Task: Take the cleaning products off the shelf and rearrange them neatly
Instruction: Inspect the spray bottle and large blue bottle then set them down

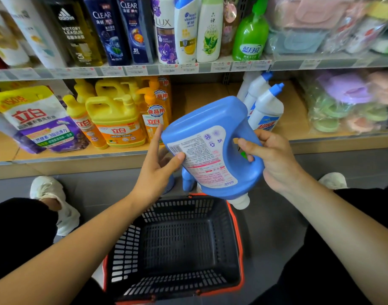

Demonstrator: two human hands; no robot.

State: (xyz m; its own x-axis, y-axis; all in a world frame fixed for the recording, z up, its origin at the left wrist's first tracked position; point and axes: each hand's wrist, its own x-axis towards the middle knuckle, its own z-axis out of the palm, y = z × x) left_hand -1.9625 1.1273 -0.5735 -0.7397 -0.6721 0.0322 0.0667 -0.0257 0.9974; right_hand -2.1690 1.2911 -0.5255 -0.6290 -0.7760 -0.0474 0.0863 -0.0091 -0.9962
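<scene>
A big blue detergent bottle [213, 137] hangs upside down above a black shopping basket [232, 249], white cap pointing down. My right hand [270, 155] grips its handle. My left hand [160, 164] touches the bottle's left side, thumb on the label, fingers straight. On the lower shelf [199, 95] stand yellow dish-soap jugs [114, 119], a purple refill pouch [39, 119] and white toilet-cleaner bottles [265, 106]. Another blue bottle [187, 181] shows partly behind the held one, on the floor.
The upper shelf carries shampoo bottles [131, 29] and a green pump bottle [250, 34]. Bagged sponges and cloths [347, 100] fill the right side. The basket has an orange rim and holds nothing. My knees and white shoes [50, 194] flank it on the grey floor.
</scene>
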